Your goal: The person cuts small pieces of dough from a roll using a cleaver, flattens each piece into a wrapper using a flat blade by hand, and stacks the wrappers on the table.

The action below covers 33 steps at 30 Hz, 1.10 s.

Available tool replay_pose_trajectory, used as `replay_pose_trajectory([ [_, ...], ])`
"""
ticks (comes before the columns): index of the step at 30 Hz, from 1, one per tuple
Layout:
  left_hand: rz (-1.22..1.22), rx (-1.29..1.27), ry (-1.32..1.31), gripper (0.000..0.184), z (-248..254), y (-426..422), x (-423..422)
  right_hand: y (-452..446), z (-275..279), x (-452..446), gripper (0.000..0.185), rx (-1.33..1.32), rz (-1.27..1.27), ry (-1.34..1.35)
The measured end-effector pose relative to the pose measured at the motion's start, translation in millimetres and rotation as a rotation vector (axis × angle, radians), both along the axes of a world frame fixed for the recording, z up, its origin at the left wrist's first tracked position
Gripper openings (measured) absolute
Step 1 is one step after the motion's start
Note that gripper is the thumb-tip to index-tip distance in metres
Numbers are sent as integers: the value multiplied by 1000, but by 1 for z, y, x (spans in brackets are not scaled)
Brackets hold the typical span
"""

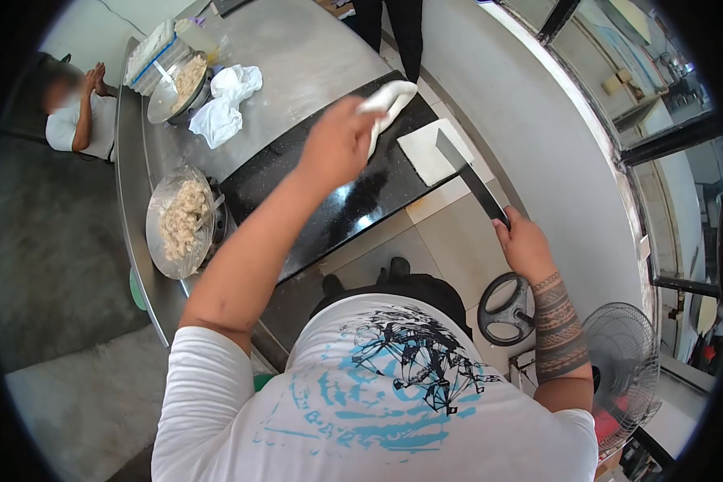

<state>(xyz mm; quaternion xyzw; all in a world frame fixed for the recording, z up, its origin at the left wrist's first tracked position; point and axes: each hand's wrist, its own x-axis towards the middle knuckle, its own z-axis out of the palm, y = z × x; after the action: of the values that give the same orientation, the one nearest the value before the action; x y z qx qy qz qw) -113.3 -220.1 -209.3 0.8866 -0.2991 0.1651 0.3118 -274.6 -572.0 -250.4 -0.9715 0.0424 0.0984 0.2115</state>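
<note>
At the left, beyond the metal tabletop [297, 48] which carries the black slab [277, 181], a co-worker [76, 116] has both hands raised together. To the left of the slab, close to its edge, is a bowl of pale, lumpy mixture [183, 229]; a second bowl [162, 104] is farther away on the same side. Perhaps they are put there so the slab stays free for working while the mixture remains reachable. A crumpled white bag [223, 108] lies between this second bowl and the slab.

Over the slab, the left hand [339, 143] is slightly blurred, its fingers partly bent at the dough [394, 95]; I cannot tell if they grip it or only touch it. The dough is a long white strip on the slab's far right part, probably there because the smooth surface suits it. On the slab's right corner is a flat white square [426, 157].

To the right of the slab, the right hand [530, 245] has its fingers closed around the handle of a knife [475, 181]. The blade points toward the square, away from the body, perhaps for safety.
</note>
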Motion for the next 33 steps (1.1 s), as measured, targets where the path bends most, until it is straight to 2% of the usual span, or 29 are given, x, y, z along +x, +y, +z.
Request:
replay_pose_trajectory([
  [1,-25,72,-28,25,-16,3,-11,-5,-1,-1,28,38,9,-19],
  [3,2,211,303,19,-68,22,-35,-11,-3,-9,25,115,28,-58],
  [5,-29,187,348,16,-112,46,-57,-2,-10,-23,20,485,-198,92],
  [6,23,135,260,14,-121,49,-63,3,-14,-31,18,667,-313,171],
  [8,122,34,83,12,-131,52,-70,18,-27,-42,16,824,-340,136],
  [11,245,10,181,15,-101,29,-45,42,-53,-49,21,968,-389,147],
  [14,352,135,331,28,-95,-4,3,63,-53,-45,28,1090,-465,216],
  [17,425,352,479,32,-95,-27,34,66,-56,-45,28,1111,-463,258],
  [20,410,322,518,33,-100,-23,64,66,-58,-50,30,1073,-418,236],
  [24,284,25,219,28,-54,-13,54,65,-63,-61,29,1116,-446,183],
  [28,144,543,269,31,-76,-7,30,66,-67,-67,29,1155,-464,132],
  [31,290,414,321,30,-103,0,7,63,-57,-69,30,1135,-445,114],
  [32,297,338,144,31,-110,3,-1,62,-53,-70,30,1127,-439,109],
  [33,274,294,167,33,-112,3,-14,60,-54,-72,29,1137,-453,114],
])
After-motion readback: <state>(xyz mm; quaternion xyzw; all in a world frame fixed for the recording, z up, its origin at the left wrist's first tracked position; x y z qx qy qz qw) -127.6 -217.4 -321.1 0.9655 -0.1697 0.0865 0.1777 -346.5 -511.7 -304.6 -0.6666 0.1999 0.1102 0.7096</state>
